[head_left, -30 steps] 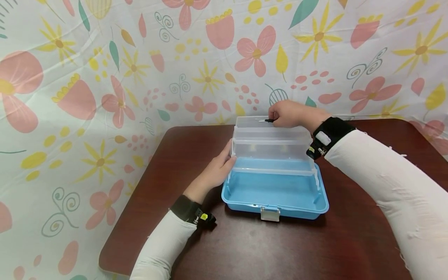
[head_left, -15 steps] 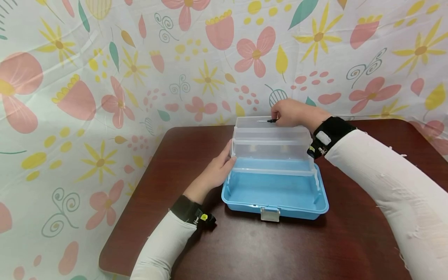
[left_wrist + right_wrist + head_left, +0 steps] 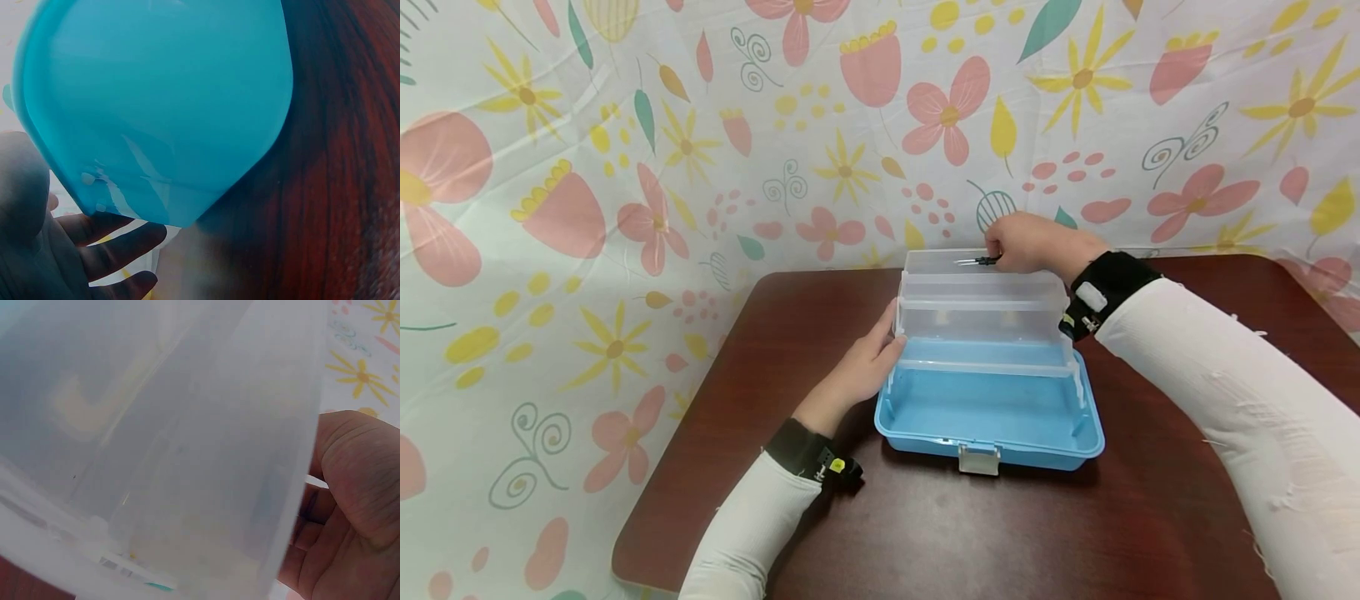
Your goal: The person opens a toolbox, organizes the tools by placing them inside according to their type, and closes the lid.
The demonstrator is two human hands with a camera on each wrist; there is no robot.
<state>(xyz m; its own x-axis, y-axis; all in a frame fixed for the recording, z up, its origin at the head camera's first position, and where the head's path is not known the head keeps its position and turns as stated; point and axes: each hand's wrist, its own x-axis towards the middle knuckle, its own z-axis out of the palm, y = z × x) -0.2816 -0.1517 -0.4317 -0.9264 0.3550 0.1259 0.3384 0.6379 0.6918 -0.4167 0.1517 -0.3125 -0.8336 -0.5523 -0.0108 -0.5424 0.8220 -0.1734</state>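
Note:
A blue storage box (image 3: 988, 404) stands open, with translucent trays (image 3: 988, 321) raised in steps at its back. My left hand (image 3: 863, 365) holds the box's left side, thumb toward the front and fingers behind it. In the left wrist view those fingers (image 3: 122, 250) reach round the corner of the blue wall. At the top right of the translucent part, my right hand (image 3: 1030, 242) pinches small tweezers (image 3: 987, 261) with a black body and thin silver tips pointing left. A translucent panel (image 3: 219, 425) hides the tweezers in the right wrist view.
The box rests on a dark reddish-brown table (image 3: 977, 533). Its white latch (image 3: 979, 460) hangs down at the front. A flower-patterned cloth (image 3: 820, 125) hangs close behind the table and along its left side. Small white scraps (image 3: 1258, 333) lie at the right.
My right hand and the tweezers have moved slightly to the right, and both silver tips show again. The left hand and the box have stayed still.

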